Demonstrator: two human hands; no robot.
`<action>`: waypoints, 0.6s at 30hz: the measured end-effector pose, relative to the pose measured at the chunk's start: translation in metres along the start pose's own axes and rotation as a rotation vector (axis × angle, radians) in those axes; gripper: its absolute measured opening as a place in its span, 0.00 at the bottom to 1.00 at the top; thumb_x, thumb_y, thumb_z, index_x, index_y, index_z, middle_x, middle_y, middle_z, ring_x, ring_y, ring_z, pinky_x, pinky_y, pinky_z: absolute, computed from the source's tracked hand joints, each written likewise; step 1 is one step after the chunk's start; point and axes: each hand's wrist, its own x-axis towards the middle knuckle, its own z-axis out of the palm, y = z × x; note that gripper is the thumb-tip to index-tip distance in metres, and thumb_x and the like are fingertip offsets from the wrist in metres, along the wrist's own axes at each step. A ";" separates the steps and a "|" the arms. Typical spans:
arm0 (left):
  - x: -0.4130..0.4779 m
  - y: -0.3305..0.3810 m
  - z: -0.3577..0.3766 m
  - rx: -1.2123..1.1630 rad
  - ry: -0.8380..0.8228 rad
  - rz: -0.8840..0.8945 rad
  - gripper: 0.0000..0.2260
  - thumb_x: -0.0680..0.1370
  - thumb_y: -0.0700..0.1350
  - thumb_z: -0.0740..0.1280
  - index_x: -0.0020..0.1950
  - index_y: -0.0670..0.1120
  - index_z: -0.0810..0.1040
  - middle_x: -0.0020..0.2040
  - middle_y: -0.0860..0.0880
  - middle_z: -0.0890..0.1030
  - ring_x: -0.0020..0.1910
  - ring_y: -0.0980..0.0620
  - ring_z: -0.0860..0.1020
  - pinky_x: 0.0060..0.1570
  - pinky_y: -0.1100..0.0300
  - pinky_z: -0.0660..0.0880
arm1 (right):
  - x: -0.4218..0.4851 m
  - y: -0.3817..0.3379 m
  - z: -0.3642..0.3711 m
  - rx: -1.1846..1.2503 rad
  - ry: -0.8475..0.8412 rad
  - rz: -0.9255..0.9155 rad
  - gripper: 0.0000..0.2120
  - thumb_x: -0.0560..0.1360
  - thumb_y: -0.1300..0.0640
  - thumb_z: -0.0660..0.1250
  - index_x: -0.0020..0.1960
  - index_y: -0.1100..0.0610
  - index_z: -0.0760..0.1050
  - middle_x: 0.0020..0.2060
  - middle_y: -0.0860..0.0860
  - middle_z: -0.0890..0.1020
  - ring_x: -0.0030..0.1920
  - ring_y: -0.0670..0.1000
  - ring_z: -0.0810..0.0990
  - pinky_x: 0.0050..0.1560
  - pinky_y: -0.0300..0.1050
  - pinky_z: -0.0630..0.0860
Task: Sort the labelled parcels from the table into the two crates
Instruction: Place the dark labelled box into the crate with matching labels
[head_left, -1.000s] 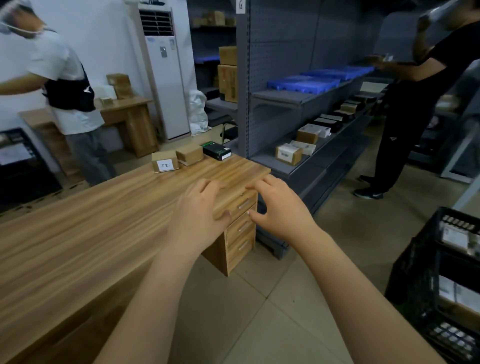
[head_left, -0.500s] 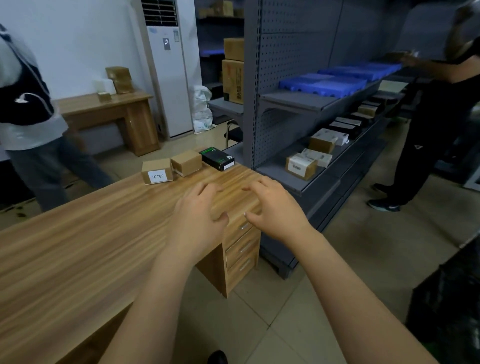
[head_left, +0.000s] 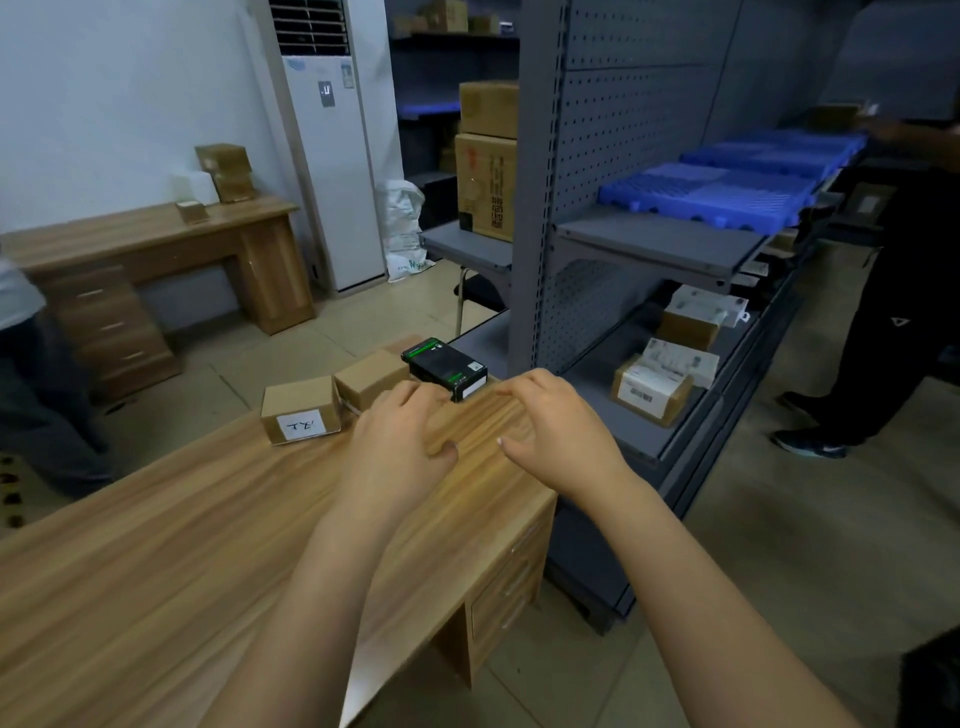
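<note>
Sitting at the far corner of the wooden tabletop (head_left: 156, 545): white-labelled brown cardboard parcel (head_left: 301, 408), plain brown cardboard parcel (head_left: 368, 376), black-and-green carton (head_left: 444, 365). Hovering beside them: left hand (head_left: 400, 447), right hand (head_left: 550, 431), fingers loosely apart, holding nothing, likely positioning to grasp.

Grey metal shelf rack (head_left: 613, 156) w/ pegboard back is the ref. point. Left of rack, at back: tall white AC unit (head_left: 337, 182) against a white wall (head_left: 104, 78). Further left of rack: wooden desk (head_left: 156, 234) w/ drawers, by the same wall. Betw. AC unit & rack: white sack (head_left: 405, 228) on the floor, stacked cartons (head_left: 485, 182) on a grey shelf. On rack's upper shelf: blue plastic trays (head_left: 727, 192). Front-left of rack, just beside it: wood-grain tabletop (head_left: 156, 545) w/ drawer unit (head_left: 511, 587) under the end nearest the rack. Floor (head_left: 805, 545) round rack: beige tiles. Right of rack: person in black (head_left: 893, 312), standing. Light is dimmer right of rack.
</note>
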 end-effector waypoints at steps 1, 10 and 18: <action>0.010 -0.005 0.005 -0.001 -0.002 -0.007 0.22 0.71 0.47 0.73 0.64 0.51 0.75 0.60 0.53 0.75 0.59 0.50 0.72 0.58 0.53 0.70 | 0.011 0.005 0.004 0.008 -0.006 0.002 0.25 0.74 0.53 0.70 0.70 0.51 0.69 0.63 0.49 0.71 0.64 0.51 0.69 0.62 0.51 0.72; 0.106 -0.048 0.062 0.024 -0.064 -0.087 0.23 0.72 0.49 0.72 0.66 0.53 0.73 0.61 0.54 0.74 0.61 0.51 0.71 0.59 0.55 0.69 | 0.118 0.059 0.043 0.035 -0.094 -0.024 0.25 0.74 0.54 0.71 0.70 0.52 0.69 0.66 0.48 0.71 0.65 0.51 0.69 0.61 0.46 0.71; 0.206 -0.091 0.138 0.043 -0.124 -0.235 0.24 0.72 0.49 0.71 0.67 0.52 0.71 0.62 0.53 0.74 0.61 0.49 0.72 0.59 0.53 0.70 | 0.240 0.126 0.097 0.062 -0.266 -0.050 0.29 0.75 0.56 0.70 0.73 0.51 0.65 0.70 0.49 0.68 0.68 0.52 0.67 0.62 0.46 0.69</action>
